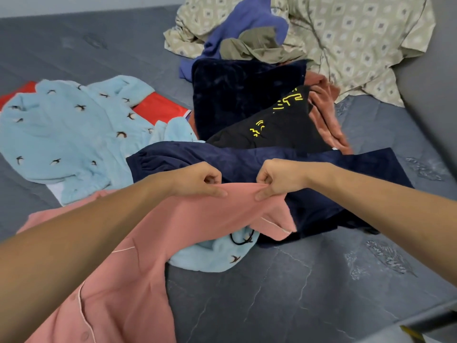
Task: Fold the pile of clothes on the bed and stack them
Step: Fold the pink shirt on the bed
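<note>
1. Pink button-front pyjama top with white piping (128,256) nearest, draped over the dark grey patterned bed sheet (309,280).
2. Left hand (200,179) and right hand (279,178) each pinch its upper edge, fingers curled, close together.
3. Beyond: navy trousers (321,174), light blue fleece with bird print (74,134), black shirt with yellow print (277,125), beige patterned shirt (358,40).
</note>
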`<state>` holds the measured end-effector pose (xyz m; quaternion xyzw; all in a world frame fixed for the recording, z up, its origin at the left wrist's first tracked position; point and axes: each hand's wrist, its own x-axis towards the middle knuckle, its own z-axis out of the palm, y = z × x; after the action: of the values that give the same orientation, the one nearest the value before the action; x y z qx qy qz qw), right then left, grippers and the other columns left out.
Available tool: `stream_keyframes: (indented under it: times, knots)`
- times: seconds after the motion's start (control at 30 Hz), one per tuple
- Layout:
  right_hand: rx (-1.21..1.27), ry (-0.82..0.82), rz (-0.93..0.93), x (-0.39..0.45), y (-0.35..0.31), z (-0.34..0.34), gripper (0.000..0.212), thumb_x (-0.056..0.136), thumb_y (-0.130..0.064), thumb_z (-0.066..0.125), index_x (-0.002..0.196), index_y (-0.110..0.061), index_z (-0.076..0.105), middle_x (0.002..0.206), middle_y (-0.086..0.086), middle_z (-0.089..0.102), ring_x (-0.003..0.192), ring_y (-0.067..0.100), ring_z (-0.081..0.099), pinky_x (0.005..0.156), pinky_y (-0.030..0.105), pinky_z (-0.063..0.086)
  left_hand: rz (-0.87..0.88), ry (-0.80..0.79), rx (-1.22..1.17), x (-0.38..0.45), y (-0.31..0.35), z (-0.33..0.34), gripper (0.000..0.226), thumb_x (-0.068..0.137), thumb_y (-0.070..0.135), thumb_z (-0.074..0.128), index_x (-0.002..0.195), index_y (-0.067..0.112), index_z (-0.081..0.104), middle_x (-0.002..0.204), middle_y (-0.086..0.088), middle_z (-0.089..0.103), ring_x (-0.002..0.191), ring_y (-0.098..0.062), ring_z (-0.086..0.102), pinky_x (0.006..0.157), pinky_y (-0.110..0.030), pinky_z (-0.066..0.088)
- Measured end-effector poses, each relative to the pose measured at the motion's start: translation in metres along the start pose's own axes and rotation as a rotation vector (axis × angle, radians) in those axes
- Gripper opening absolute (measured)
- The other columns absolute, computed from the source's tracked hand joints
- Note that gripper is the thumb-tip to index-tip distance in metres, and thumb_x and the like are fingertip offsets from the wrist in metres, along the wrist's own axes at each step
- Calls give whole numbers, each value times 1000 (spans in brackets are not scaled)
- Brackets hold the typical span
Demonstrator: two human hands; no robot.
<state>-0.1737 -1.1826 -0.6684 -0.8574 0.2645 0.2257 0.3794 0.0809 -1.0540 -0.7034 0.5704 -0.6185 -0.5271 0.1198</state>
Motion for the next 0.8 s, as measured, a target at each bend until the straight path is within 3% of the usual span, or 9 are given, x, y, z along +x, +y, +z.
stream_keyframes:
  times: [0.1,0.27,0.4,0.53,0.6,0.73,0.8]
  knots:
    - [42,27,-30,-4,14,-5,54,87,-41,82,60,-15,44,51,-8,37,51,10,31,51,23,29,1,4,-25,13,7,4,35,94,43,76,73,26,54,64,11,46,59,-9,39,60,-29,35]
    - [12,25,-13,-12,41,-8,37,85,-46,82,68,-16,68,61,-4,61,53,7,52,50,22,38,7,-103,-43,31,22,8,27,85,54,80,80,30,69,67,6,50,62,-12,43,61,-33,36]
    - [-74,48,-14,-25,61,-13,53,92,-47,75,58,-14,52,51,-7,43,47,10,39,47,24,31,-7,-111,-14,47,31,12,26,93,43,76,76,28,63,68,9,53,62,-9,46,62,-27,39]
    - [-74,90,-14,-32,74,-14,52,97,-52,67,64,-13,56,56,-4,50,52,10,45,58,33,40,-50,-55,13,63,37,20,24,100,34,70,88,18,57,62,10,57,56,-7,47,55,-18,39]
    - [-110,130,-24,-34,78,-13,48,95,-53,67,66,-17,56,59,-4,54,55,11,48,57,31,37,-41,-8,19,68,38,24,24,102,30,68,88,16,54,60,7,55,54,-8,45,54,-18,37]
    - [-127,222,14,-39,94,-13,47,93,-58,66,66,-22,56,64,-8,61,63,11,58,63,34,44,2,79,49,71,36,27,16,102,30,68,88,22,64,61,11,62,56,-2,52,57,-15,41]
    - [-131,256,60,-41,103,-13,48,93,-60,65,67,-20,58,65,-3,62,64,14,59,66,41,49,22,167,123,73,33,29,16,98,34,73,84,30,66,63,12,63,59,-2,53,61,-21,43]
